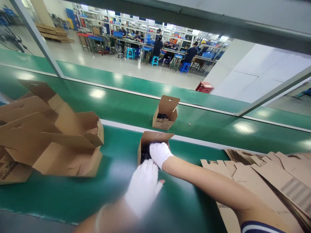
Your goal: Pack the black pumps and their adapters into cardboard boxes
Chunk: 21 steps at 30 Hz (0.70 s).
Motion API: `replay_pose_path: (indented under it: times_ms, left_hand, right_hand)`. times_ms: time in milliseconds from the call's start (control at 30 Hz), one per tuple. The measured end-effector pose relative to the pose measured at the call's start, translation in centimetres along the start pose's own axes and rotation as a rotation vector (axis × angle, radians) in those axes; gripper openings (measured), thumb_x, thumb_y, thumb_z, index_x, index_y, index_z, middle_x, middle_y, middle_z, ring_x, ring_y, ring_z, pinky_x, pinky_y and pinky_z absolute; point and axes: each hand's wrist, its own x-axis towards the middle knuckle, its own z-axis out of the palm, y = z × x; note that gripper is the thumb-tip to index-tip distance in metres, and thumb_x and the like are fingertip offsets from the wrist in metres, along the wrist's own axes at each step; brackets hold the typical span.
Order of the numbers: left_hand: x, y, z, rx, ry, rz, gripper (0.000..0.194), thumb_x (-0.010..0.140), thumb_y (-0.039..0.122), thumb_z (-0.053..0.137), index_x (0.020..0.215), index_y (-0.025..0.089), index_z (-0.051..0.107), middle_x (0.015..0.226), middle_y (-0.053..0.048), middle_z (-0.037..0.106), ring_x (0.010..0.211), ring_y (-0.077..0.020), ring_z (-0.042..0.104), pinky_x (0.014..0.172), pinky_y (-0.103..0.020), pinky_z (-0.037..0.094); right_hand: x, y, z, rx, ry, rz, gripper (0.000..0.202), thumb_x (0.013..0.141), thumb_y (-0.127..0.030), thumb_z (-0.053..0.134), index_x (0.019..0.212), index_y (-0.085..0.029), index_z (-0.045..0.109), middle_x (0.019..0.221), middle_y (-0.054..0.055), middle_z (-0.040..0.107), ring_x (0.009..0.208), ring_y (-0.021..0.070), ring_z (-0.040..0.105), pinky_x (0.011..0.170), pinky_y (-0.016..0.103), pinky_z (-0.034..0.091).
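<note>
A small open cardboard box (139, 152) stands on the green work surface in front of me, its lid raised at the back. Inside it lies a dark, glossy item (145, 152), partly covered by my hands. My right hand (160, 153), in a white glove, reaches into the box with its fingers bent down over the dark item; the fingertips are hidden. At the near side of the box is my left hand (144, 184), also white-gloved, its fingers against the front edge and its thumb held out to the right. What it may grip is hidden.
Another open box (165, 121) with dark contents stands farther back, beyond a white rail (194, 140). Several open boxes (65, 158) crowd the left. Flattened cardboard (274, 181) is piled at the right, under my right forearm. People sit at distant benches.
</note>
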Motion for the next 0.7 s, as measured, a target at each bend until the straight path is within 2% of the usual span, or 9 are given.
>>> replay_pose_path:
  times_ms: [67,100,167,200,300,333,400,533,700]
  left_hand:
    - [-0.9,-0.8,-0.7,-0.093,0.249,0.134,0.024,0.081,0.022,0.060,0.102,0.014,0.054,0.098,-0.011,0.062,0.092,-0.0276,0.058,0.077,-0.044,0.053]
    - [-1.1,-1.5,-0.8,-0.136,0.378,0.154,0.027,0.082,0.023,0.059,0.106,0.014,0.052,0.100,-0.011,0.061,0.094,-0.0267,0.057,0.080,-0.044,0.052]
    - [-0.7,-3.5,-0.4,-0.202,0.507,0.071,0.052,0.079,0.030,0.063,0.125,0.013,0.043,0.116,-0.016,0.055,0.109,-0.0297,0.052,0.091,-0.048,0.047]
    - [-0.2,-4.8,0.1,-0.240,0.477,0.007,0.071,0.076,0.036,0.066,0.134,0.011,0.034,0.127,-0.019,0.049,0.118,-0.0330,0.046,0.098,-0.052,0.043]
    - [1.8,-8.3,2.4,-0.501,0.128,-0.096,0.110,0.066,0.054,0.071,0.146,0.010,0.008,0.150,-0.023,0.019,0.138,-0.0374,0.020,0.112,-0.057,0.025]
    - [2.5,-9.2,3.2,-0.590,0.031,-0.108,0.114,0.065,0.057,0.070,0.146,0.009,0.006,0.152,-0.023,0.013,0.140,-0.0371,0.015,0.114,-0.056,0.021]
    - [3.6,-10.4,4.4,-0.729,-0.058,-0.082,0.113,0.064,0.057,0.070,0.146,0.011,0.008,0.153,-0.021,0.013,0.141,-0.0360,0.014,0.116,-0.054,0.017]
    - [4.6,-10.8,5.5,-0.836,0.013,0.043,0.101,0.065,0.051,0.072,0.145,0.021,0.018,0.148,-0.013,0.029,0.138,-0.0329,0.025,0.116,-0.050,0.019]
    - [4.3,-10.7,6.4,-0.820,0.058,0.020,0.103,0.063,0.049,0.073,0.145,0.018,0.019,0.146,-0.014,0.030,0.137,-0.0339,0.026,0.115,-0.050,0.020]
  right_hand:
    - [-0.5,0.8,0.1,-0.014,0.015,0.028,0.020,0.084,-0.005,0.045,0.096,-0.004,0.060,0.087,0.022,0.064,0.082,0.0284,0.066,0.069,0.036,0.051]
    - [-0.9,1.1,0.0,-0.023,0.026,0.047,0.020,0.084,-0.005,0.043,0.097,-0.004,0.059,0.086,0.022,0.064,0.081,0.0287,0.066,0.067,0.036,0.051]
    - [-1.7,1.6,-0.1,-0.043,0.054,0.077,0.022,0.085,-0.005,0.040,0.098,-0.004,0.058,0.083,0.021,0.064,0.077,0.0304,0.066,0.062,0.037,0.052]
    - [-2.0,1.7,-0.2,-0.053,0.068,0.082,0.023,0.085,-0.005,0.038,0.098,-0.005,0.057,0.082,0.020,0.064,0.074,0.0311,0.066,0.060,0.037,0.051]
    - [-2.3,1.8,-0.4,-0.079,0.095,0.022,0.025,0.084,-0.002,0.037,0.095,-0.008,0.058,0.079,0.017,0.064,0.071,0.0312,0.065,0.059,0.039,0.051]
    - [-2.2,1.7,-0.5,-0.085,0.094,-0.010,0.024,0.083,-0.002,0.038,0.093,-0.009,0.059,0.079,0.017,0.064,0.072,0.0307,0.065,0.061,0.039,0.051]
    - [-1.6,1.6,-0.7,-0.095,0.075,-0.060,0.020,0.082,-0.003,0.042,0.087,-0.009,0.061,0.079,0.017,0.065,0.074,0.0302,0.065,0.064,0.039,0.051]
    - [0.1,1.5,-1.6,-0.108,-0.003,-0.109,0.010,0.080,-0.009,0.055,0.079,-0.007,0.064,0.075,0.019,0.065,0.076,0.0306,0.065,0.067,0.040,0.051]
    - [0.8,2.0,-2.6,-0.099,-0.051,-0.188,0.009,0.077,-0.014,0.062,0.082,-0.008,0.066,0.076,0.017,0.066,0.078,0.0307,0.065,0.071,0.040,0.051]
